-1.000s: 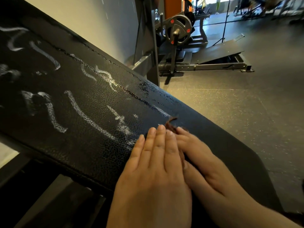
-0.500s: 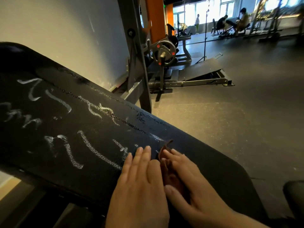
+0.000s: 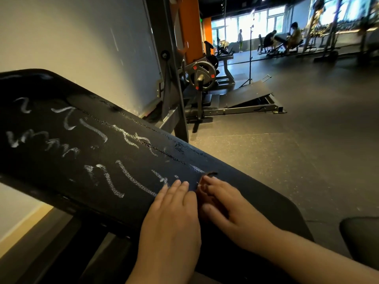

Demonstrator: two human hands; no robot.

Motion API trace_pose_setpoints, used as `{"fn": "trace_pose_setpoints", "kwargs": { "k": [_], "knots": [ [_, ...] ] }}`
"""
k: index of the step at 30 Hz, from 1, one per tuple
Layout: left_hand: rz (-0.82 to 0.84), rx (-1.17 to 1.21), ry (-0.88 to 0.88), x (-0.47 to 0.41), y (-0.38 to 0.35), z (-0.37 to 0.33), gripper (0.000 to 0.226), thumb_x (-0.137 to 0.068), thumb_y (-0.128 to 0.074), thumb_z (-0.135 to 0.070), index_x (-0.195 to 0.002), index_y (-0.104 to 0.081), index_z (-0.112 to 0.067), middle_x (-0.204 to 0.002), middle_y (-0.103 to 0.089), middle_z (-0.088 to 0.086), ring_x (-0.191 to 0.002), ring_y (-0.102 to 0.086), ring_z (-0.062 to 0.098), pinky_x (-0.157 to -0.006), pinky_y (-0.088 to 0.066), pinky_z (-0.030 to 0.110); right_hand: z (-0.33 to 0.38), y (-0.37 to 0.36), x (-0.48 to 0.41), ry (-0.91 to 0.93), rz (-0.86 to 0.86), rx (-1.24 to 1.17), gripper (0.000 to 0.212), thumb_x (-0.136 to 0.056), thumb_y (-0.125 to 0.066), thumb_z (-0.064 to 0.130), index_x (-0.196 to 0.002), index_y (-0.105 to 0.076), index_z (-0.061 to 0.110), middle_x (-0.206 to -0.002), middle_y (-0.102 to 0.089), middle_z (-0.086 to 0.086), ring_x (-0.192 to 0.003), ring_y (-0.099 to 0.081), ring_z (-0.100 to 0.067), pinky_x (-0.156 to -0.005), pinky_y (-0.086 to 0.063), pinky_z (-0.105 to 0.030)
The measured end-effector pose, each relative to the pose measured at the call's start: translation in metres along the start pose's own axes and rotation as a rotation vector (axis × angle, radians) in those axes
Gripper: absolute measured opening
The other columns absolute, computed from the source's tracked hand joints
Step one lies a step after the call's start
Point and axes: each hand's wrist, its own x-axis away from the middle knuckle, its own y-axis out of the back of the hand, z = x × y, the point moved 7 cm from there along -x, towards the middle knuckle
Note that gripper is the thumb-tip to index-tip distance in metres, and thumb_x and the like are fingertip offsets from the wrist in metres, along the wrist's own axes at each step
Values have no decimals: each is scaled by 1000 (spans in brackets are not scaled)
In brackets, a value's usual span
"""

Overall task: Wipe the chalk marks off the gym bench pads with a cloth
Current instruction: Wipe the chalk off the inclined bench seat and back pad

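A long black bench pad (image 3: 256, 201) slopes from upper left to lower right. White chalk marks (image 3: 131, 179) cover its left and middle parts. My left hand (image 3: 172, 222) lies flat on the pad with straight fingers, its fingertips at the nearest chalk stroke. Just right of it, my right hand (image 3: 235, 210) holds a small brown cloth (image 3: 205, 193) against the pad. The cloth is bunched between thumb and fingers, and one edge curls up past the fingertips. Most of the cloth is hidden under that hand.
A grey steel upright (image 3: 172, 89) and a machine with a weight plate (image 3: 202, 75) stand behind the pad by the white wall. Dark rubber floor (image 3: 287, 150) spreads to the right. A dark rounded pad (image 3: 361, 234) sits at lower right. People sit far back.
The view has lifted, showing more of the gym and the pad's upper end. My left hand has slid off the right hand and now lies beside it. The cloth has bunched up.
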Motion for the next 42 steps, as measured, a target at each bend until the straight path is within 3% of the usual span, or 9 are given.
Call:
{"fn": "trace_pose_setpoints", "kwargs": {
  "k": [5, 10, 14, 19, 22, 27, 31, 34, 42],
  "knots": [
    [-45, -11, 55, 5, -9, 2, 56, -84, -35, -32, -116, -72, -5, -127, -67, 15, -126, -59, 30, -105, -46, 51, -10, 19, -40, -159, -228, -108, 50, -101, -50, 44, -148, -41, 30, -146, -47, 9, -131, -44, -8, -114, -40, -43],
    [-20, -16, 61, 6, -7, -1, 64, -90, -25, -37, -136, -60, -10, -148, -49, 11, -142, -41, 26, -117, -25, 47, 4, -1, 0, -98, -186, -6, 52, -99, -50, 48, -148, -34, 41, -152, -35, 21, -141, -27, 1, -120, -28, -34],
    [-52, 20, 51, 8, -13, 1, 54, -86, -37, -32, -116, -73, -5, -130, -65, 15, -127, -59, 28, -108, -41, 48, -3, 0, 16, -103, -34, 7, 58, -98, -47, 53, -151, -24, 46, -154, -27, 25, -143, -24, 3, -121, -28, -34],
    [-44, 19, 52, 8, 1, -2, 60, -94, -26, -32, -144, -51, -9, -156, -38, 12, -148, -31, 25, -119, -17, 44, -20, 20, -31, -201, -178, -25, 46, -101, -44, 50, -142, -45, 30, -137, -54, 7, -120, -52, -8, -108, -45, -41],
    [-67, 25, 39, 12, -5, 2, 56, -85, -36, -32, -122, -70, -8, -133, -63, 13, -129, -57, 26, -108, -40, 45, -10, 8, -31, -149, -211, 45, 53, -100, -45, 52, -148, -38, 31, -146, -45, 9, -131, -42, -9, -112, -39, -40],
    [-122, 7, 50, 11, -10, 0, 57, -86, -35, -33, -123, -69, -5, -136, -61, 15, -131, -55, 29, -107, -44, 48, 5, 1, 21, 54, 63, 281, 63, -90, -32, 73, -145, -2, 59, -140, -16, 38, -129, -13, 15, -110, -19, -18],
    [-94, -62, 50, 11, -11, 1, 57, -86, -34, -31, -125, -67, -5, -140, -58, 14, -137, -49, 28, -114, -26, 45, -18, 22, -20, -1, -108, 218, 64, -92, -41, 70, -146, -41, 35, -148, -13, 22, -136, -14, -3, -117, -22, -34],
    [-45, -72, 42, 14, -8, -4, 58, -90, -31, -33, -131, -63, -8, -145, -53, 10, -142, -42, 25, -117, -18, 44, -18, 15, -34, -146, -232, -9, 56, -99, -47, 53, -149, -37, 28, -137, -18, 21, -135, -24, -12, -120, -25, -40],
    [-103, -4, 71, 21, -11, -5, 48, -84, -36, -32, -107, -73, -14, -128, -68, 6, -128, -58, 23, -107, -28, 42, -7, 10, -7, 95, -48, 221, 61, -100, -45, 52, -154, -27, 32, -132, -21, 17, -122, -24, -4, -114, -30, -32]
  ]
}}
